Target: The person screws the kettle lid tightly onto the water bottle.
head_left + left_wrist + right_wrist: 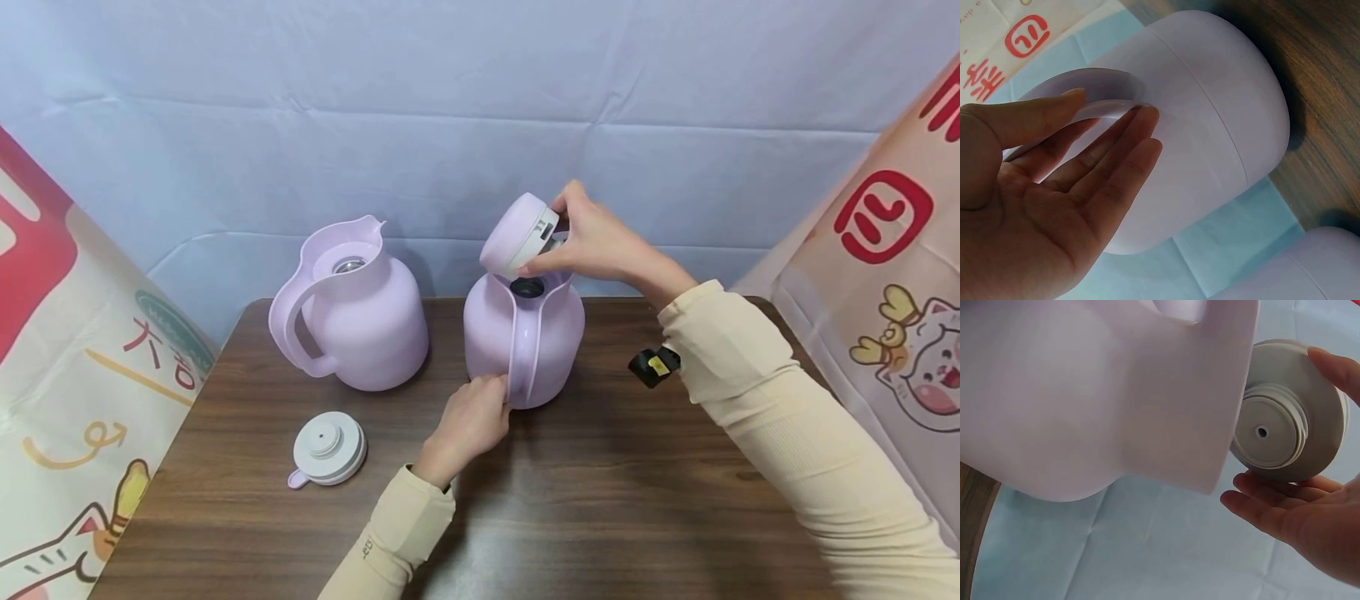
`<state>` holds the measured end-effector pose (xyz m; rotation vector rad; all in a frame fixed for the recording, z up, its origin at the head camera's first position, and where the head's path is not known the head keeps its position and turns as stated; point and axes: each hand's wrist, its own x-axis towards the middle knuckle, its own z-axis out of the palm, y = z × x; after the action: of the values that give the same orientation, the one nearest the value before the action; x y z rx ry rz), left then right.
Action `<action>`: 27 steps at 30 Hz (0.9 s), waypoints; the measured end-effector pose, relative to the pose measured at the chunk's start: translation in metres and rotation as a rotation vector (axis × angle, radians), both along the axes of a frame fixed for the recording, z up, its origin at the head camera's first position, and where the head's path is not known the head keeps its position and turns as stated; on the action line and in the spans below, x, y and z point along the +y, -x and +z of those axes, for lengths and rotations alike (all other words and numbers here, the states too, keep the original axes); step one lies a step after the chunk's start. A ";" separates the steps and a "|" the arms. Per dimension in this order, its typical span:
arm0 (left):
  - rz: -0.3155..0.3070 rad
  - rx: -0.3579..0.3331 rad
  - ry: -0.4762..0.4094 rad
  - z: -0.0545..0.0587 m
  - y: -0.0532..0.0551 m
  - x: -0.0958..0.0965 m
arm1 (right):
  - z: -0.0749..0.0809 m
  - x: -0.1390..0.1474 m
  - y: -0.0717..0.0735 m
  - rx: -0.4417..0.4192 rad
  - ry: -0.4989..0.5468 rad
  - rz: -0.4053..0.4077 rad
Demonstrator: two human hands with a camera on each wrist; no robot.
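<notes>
My right hand [600, 242] holds a round lilac-and-white lid [513, 233] by its rim, tilted above the mouth of the right lilac thermos jug [558, 358]. In the right wrist view, the underside of the lid [1322, 419] shows a stepped round plug with a small centre hole, beside the jug's rim. The jug stands upright, its opening dark inside. My left hand [471, 419] grips the lower part of that jug's handle [523, 358]; in the left wrist view, thumb and fingers lie on either side of the handle [1107, 109].
A second lilac thermos jug [375, 325] stands lidless to the left, its handle toward the front left. Another lid [330, 448] lies plug-up on the wooden table [637, 508] in front of it. Behind the table hangs a pale blue cloth [450, 125]; printed cloths hang at both sides.
</notes>
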<state>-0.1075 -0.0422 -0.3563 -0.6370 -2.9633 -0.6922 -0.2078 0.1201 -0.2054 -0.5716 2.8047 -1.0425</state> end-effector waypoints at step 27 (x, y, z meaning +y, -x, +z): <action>-0.004 0.003 -0.004 0.001 0.000 -0.001 | -0.007 0.007 0.004 -0.052 -0.026 0.032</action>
<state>-0.1077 -0.0435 -0.3553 -0.6436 -2.9581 -0.6973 -0.2121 0.1275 -0.2123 -0.5764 2.7502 -0.9985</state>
